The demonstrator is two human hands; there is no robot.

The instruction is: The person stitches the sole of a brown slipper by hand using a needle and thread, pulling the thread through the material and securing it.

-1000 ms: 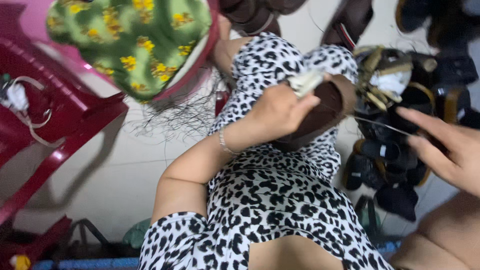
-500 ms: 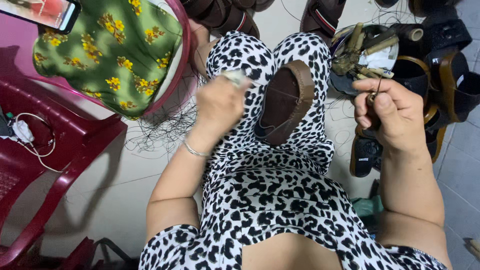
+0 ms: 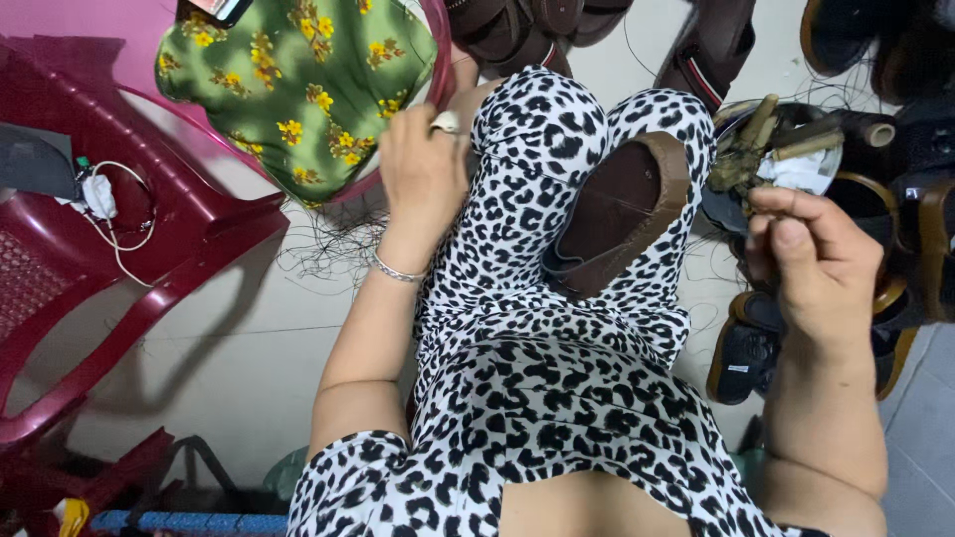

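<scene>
Tiled floor (image 3: pixel 199 338); brown sandal (image 3: pixel 622 214) on lap, hands apart.

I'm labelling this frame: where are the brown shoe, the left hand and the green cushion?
brown shoe (image 3: pixel 622 214), head view, dark insole.
left hand (image 3: pixel 423 169), head view, back of hand.
green cushion (image 3: pixel 298 85), head view, floral middle.

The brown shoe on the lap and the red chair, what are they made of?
The brown slip-on shoe looks like leather or imitation leather: matte brown inside, a lighter smooth band round the rim, with a stitched look, though the pictures cannot settle which. The dark red chair looks like moulded plastic: a glossy, even colour, rounded edges and a grid of small holes in one panel.
</scene>
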